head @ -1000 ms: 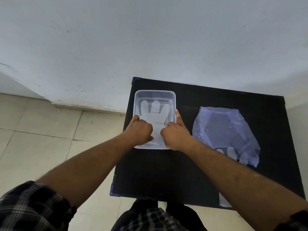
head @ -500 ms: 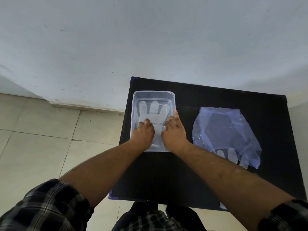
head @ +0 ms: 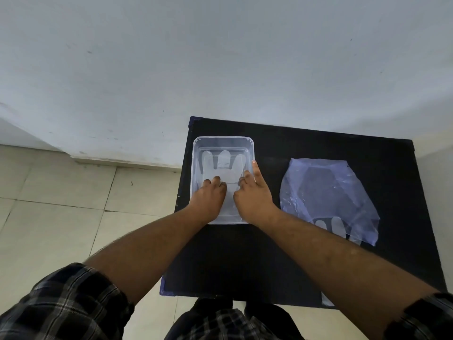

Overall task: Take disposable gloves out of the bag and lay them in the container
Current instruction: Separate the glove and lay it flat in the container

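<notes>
A clear plastic container [head: 223,138] stands at the back left of the black table [head: 245,261]. Inside it a translucent disposable glove [head: 223,160] lies flat, fingers pointing away from me. My left hand [head: 209,200] and my right hand [head: 255,197] are both inside the container, fingertips resting on the glove's palm. My right thumb lies along the container's right rim. Neither hand grips anything. To the right lies a bluish plastic bag [head: 326,190], with more gloves [head: 333,225] showing through near its front end.
A white wall rises right behind the table. Tiled floor lies to the left, past the table's left edge. A pale scrap of plastic [head: 326,300] shows at the table's front edge under my right forearm.
Both hands went from closed fists at the container's near end to flat fingers further in, on the glove. The container sits slightly further from me; the bag has not moved.
</notes>
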